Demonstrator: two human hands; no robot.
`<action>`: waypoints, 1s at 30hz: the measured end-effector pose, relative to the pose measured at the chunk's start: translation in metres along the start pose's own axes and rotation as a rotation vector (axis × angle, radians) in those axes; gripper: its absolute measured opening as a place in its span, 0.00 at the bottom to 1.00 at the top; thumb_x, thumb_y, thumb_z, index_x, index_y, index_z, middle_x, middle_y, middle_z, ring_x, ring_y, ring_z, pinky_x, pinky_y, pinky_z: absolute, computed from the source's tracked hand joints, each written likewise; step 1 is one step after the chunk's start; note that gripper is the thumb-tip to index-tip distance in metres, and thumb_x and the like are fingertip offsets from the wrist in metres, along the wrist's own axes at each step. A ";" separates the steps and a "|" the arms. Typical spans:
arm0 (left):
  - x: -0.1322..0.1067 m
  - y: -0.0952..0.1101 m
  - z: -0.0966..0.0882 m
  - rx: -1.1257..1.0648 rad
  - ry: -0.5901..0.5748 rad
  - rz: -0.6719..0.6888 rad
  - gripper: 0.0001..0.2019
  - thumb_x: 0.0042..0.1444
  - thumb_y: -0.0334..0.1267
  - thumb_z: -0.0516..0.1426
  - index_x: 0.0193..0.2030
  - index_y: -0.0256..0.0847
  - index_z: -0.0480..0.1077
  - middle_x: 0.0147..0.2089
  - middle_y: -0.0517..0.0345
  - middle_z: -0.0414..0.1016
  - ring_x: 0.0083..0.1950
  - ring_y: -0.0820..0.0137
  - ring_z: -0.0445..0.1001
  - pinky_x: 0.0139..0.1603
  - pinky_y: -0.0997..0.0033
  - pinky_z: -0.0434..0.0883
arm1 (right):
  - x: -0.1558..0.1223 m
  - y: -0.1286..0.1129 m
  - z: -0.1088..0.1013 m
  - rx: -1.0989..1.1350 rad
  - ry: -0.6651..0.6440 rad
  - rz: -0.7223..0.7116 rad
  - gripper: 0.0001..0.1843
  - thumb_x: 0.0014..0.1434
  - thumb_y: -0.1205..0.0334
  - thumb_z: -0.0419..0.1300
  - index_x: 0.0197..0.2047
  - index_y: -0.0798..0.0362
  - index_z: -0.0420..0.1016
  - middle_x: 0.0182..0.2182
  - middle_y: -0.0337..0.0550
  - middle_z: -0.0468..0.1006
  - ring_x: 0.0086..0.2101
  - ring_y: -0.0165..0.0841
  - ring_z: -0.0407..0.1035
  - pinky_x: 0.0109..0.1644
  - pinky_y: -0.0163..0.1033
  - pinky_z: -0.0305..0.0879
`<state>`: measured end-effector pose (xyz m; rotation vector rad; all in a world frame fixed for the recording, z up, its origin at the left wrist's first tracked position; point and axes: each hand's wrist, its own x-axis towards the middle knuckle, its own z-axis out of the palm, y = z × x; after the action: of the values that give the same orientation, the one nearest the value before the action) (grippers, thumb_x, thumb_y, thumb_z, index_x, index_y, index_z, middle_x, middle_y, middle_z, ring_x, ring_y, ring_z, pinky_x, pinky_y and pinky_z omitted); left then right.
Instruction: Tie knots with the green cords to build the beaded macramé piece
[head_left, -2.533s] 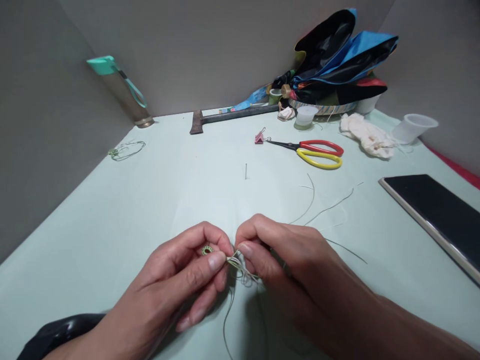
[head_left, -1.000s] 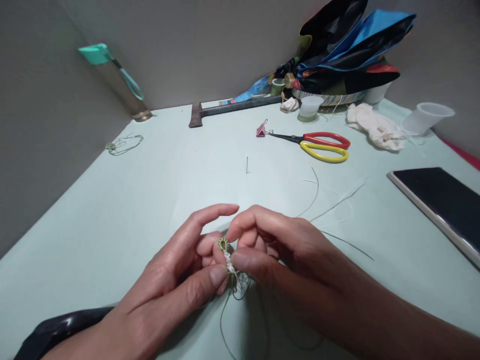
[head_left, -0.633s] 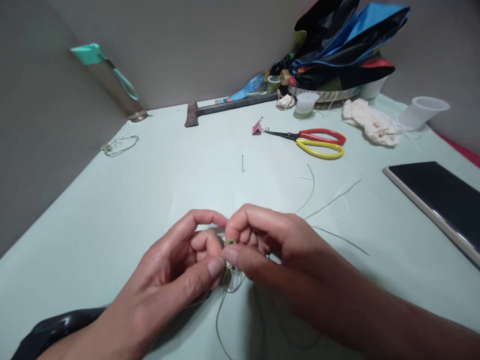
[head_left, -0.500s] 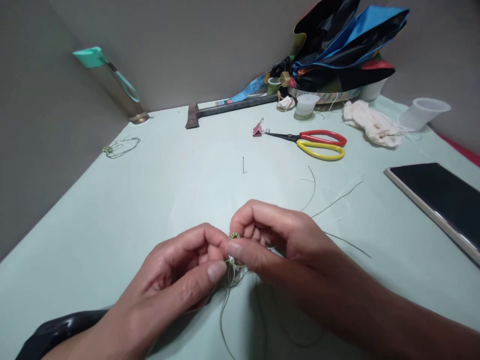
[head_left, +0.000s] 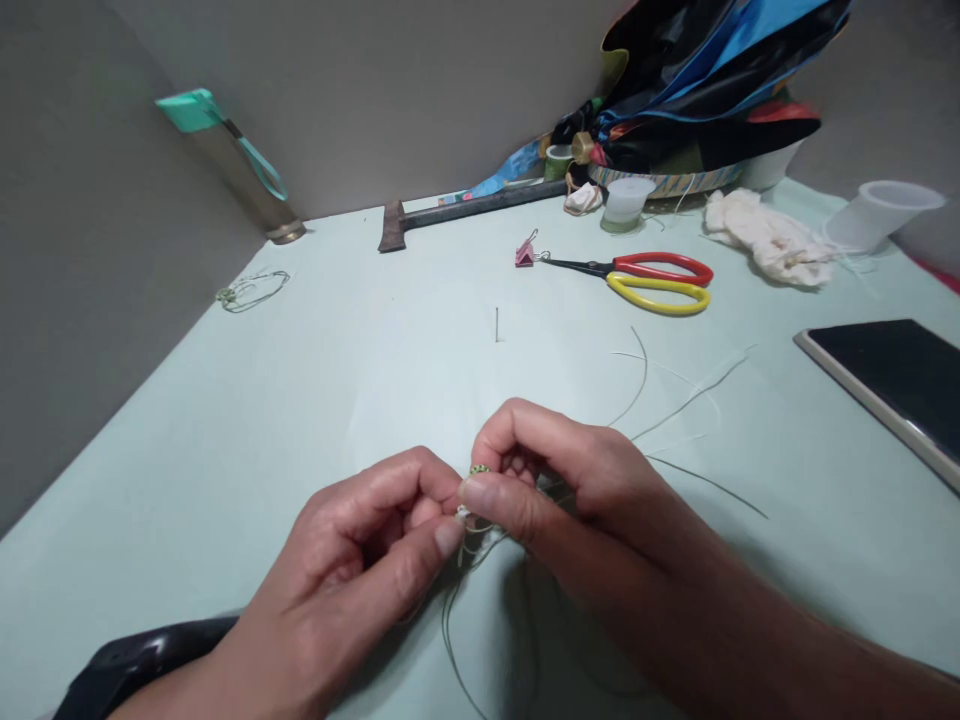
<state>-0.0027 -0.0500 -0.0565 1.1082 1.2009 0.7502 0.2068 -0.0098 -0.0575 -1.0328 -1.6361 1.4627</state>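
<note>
Between my two hands, near the table's front, is a small green-and-white knotted cord piece (head_left: 480,469). My right hand (head_left: 559,480) pinches it between thumb and forefinger, so only its curved top edge shows. On the other side, my left hand (head_left: 382,545) is closed, thumb and forefinger pinching the white and green cords just below the knots. Loose cord ends (head_left: 450,640) hang down toward me. More green and white strands (head_left: 694,400) fan out over the table beyond my right hand. Both palms hide part of the work.
Red-and-yellow-handled scissors (head_left: 660,283) lie beside a pink binder clip (head_left: 525,252). A nail (head_left: 496,325) stands in the table. Behind are a hammer (head_left: 480,207), a bottle (head_left: 240,180), cups (head_left: 628,200) and a crumpled white cloth (head_left: 769,240). A phone (head_left: 892,390) lies at right.
The camera view has shifted slightly, so the table's things appear farther right. My left fingertips have closed in a little on the cords beside my right thumb; both hands keep their pinch.
</note>
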 end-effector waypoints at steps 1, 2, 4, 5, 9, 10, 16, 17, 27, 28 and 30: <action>-0.001 0.001 0.001 0.068 0.008 0.040 0.19 0.75 0.53 0.65 0.34 0.45 0.77 0.29 0.66 0.60 0.30 0.70 0.54 0.29 0.69 0.55 | -0.001 0.001 0.002 -0.034 0.019 -0.006 0.14 0.69 0.63 0.64 0.30 0.48 0.70 0.23 0.29 0.70 0.25 0.28 0.61 0.28 0.35 0.55; -0.001 0.001 0.002 0.142 0.014 0.078 0.20 0.76 0.52 0.63 0.32 0.45 0.74 0.29 0.65 0.61 0.30 0.70 0.55 0.29 0.69 0.56 | -0.002 0.002 0.003 -0.062 0.036 -0.010 0.13 0.68 0.64 0.63 0.30 0.48 0.70 0.23 0.29 0.70 0.25 0.28 0.62 0.28 0.36 0.55; -0.002 0.003 0.003 0.271 0.014 0.134 0.22 0.77 0.50 0.60 0.30 0.45 0.69 0.28 0.65 0.60 0.29 0.69 0.56 0.28 0.69 0.56 | -0.004 0.004 0.006 -0.099 0.060 0.002 0.12 0.66 0.66 0.63 0.30 0.48 0.70 0.22 0.29 0.71 0.25 0.29 0.64 0.28 0.36 0.56; -0.003 0.003 0.004 0.312 0.012 0.153 0.23 0.78 0.49 0.59 0.29 0.46 0.67 0.27 0.66 0.59 0.28 0.70 0.56 0.27 0.69 0.56 | -0.004 0.004 0.007 -0.109 0.070 0.012 0.11 0.65 0.66 0.62 0.30 0.48 0.70 0.22 0.30 0.72 0.25 0.29 0.64 0.28 0.36 0.56; -0.002 0.000 0.005 0.322 0.036 0.182 0.22 0.78 0.50 0.60 0.30 0.46 0.69 0.27 0.65 0.62 0.28 0.70 0.57 0.27 0.69 0.57 | -0.003 0.000 0.004 -0.063 0.075 0.089 0.11 0.65 0.63 0.62 0.29 0.48 0.72 0.22 0.32 0.73 0.25 0.30 0.65 0.27 0.34 0.59; -0.002 -0.002 0.004 0.297 0.043 0.173 0.22 0.77 0.52 0.61 0.31 0.46 0.71 0.28 0.65 0.63 0.29 0.70 0.58 0.28 0.69 0.58 | -0.002 -0.002 0.002 -0.031 0.062 0.116 0.11 0.65 0.62 0.63 0.29 0.48 0.73 0.22 0.32 0.72 0.25 0.30 0.64 0.26 0.33 0.58; 0.001 -0.003 0.002 0.090 0.024 -0.003 0.18 0.72 0.59 0.66 0.40 0.49 0.84 0.30 0.64 0.63 0.32 0.68 0.57 0.30 0.67 0.55 | 0.002 -0.008 -0.006 0.093 -0.004 0.247 0.12 0.64 0.61 0.68 0.29 0.48 0.74 0.22 0.30 0.68 0.23 0.27 0.56 0.22 0.29 0.51; 0.001 -0.001 0.002 0.069 0.022 -0.031 0.17 0.71 0.59 0.67 0.41 0.49 0.85 0.30 0.64 0.63 0.32 0.68 0.56 0.31 0.66 0.55 | 0.002 -0.008 -0.007 0.103 -0.003 0.258 0.12 0.64 0.61 0.68 0.29 0.48 0.74 0.22 0.30 0.67 0.23 0.27 0.56 0.22 0.28 0.52; -0.001 0.002 -0.003 -0.007 0.004 -0.108 0.17 0.68 0.60 0.71 0.39 0.49 0.82 0.31 0.63 0.63 0.34 0.67 0.56 0.33 0.67 0.54 | 0.001 -0.001 -0.002 0.136 0.015 0.219 0.13 0.68 0.66 0.67 0.31 0.48 0.72 0.24 0.29 0.72 0.25 0.26 0.62 0.25 0.28 0.55; 0.000 0.001 -0.004 -0.012 0.009 -0.109 0.17 0.68 0.59 0.71 0.40 0.48 0.82 0.32 0.63 0.63 0.33 0.68 0.56 0.32 0.67 0.54 | 0.001 -0.001 -0.003 0.133 0.011 0.218 0.13 0.69 0.66 0.67 0.32 0.48 0.72 0.25 0.29 0.73 0.26 0.27 0.64 0.27 0.29 0.57; 0.001 0.000 -0.005 -0.026 0.007 -0.111 0.18 0.68 0.59 0.71 0.41 0.47 0.83 0.31 0.64 0.63 0.32 0.70 0.54 0.31 0.69 0.53 | 0.001 -0.003 -0.004 0.145 -0.016 0.230 0.11 0.70 0.64 0.67 0.35 0.47 0.74 0.26 0.29 0.75 0.29 0.27 0.67 0.30 0.30 0.60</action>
<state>-0.0074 -0.0479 -0.0571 1.0099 1.2450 0.6836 0.2096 -0.0069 -0.0539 -1.1583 -1.4342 1.7169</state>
